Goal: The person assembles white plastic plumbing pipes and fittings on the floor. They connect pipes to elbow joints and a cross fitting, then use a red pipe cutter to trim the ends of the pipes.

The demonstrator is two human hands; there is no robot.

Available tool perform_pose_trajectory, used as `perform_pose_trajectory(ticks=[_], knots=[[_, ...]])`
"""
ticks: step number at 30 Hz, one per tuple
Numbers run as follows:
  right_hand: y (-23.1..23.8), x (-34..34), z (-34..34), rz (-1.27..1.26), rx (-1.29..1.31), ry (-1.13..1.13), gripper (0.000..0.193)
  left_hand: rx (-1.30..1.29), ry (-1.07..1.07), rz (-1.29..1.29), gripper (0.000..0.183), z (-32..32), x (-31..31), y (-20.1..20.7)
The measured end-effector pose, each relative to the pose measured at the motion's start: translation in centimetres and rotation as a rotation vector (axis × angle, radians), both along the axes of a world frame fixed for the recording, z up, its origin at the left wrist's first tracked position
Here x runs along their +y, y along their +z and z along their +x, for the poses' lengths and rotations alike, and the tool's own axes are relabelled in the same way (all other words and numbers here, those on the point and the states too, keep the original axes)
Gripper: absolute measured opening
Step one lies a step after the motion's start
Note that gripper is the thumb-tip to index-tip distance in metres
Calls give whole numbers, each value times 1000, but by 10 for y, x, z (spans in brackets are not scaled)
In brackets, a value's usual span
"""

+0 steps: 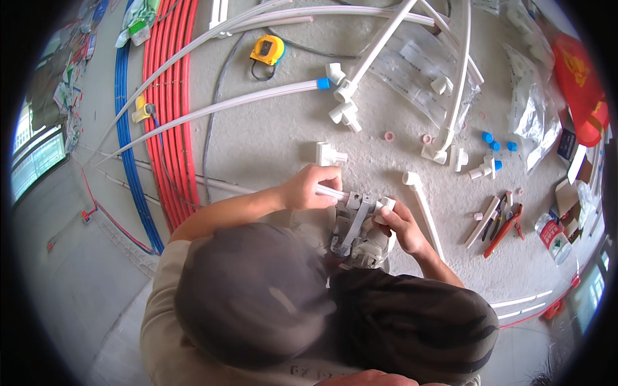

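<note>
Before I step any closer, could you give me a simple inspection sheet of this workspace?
Surface: rough grey floor.
Things being worked on: a white pipe and a white fitting, on opposite sides of a metal tool.
Clutter: yellow tape measure, red-handled tool, blue caps, and a clear bottle.
Hands: left hand grips the pipe; right hand grips the fitting.
Cables: a dark cable curves across the floor.
Surroundings: red tubes and blue tubes run along the left; a window shows at the far left.
</note>
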State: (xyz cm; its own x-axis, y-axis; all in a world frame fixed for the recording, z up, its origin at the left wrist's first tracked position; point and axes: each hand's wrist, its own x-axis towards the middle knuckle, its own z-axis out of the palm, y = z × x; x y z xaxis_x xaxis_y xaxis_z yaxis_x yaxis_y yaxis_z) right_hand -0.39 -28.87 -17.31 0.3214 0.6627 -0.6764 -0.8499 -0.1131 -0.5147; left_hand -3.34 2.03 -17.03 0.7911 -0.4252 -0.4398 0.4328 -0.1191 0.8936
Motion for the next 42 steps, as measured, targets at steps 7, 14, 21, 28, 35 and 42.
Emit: perform_pose_trajectory(ticks=[7,14,21,28,35,42], knots=[[0,-10,4,-123,-34,84,44,-8,-64,181,29,7,-1,22],[-1,-7,4,-94,28,-22,37,-205,-6,194,25,-8,-5,-4],[-1,-8,4,-78,87,-54,37,-179,20,145,23,-8,0,-6],[-1,-6,4,-107,55,-43,29,-139,-1,129,20,-10,7,-7],[-3,-17,2,-63,11,-61,34,-16,80,252,20,-17,60,49],[-6,-23,4,-15,188,-125,30,-313,22,274,29,20,21,76]])
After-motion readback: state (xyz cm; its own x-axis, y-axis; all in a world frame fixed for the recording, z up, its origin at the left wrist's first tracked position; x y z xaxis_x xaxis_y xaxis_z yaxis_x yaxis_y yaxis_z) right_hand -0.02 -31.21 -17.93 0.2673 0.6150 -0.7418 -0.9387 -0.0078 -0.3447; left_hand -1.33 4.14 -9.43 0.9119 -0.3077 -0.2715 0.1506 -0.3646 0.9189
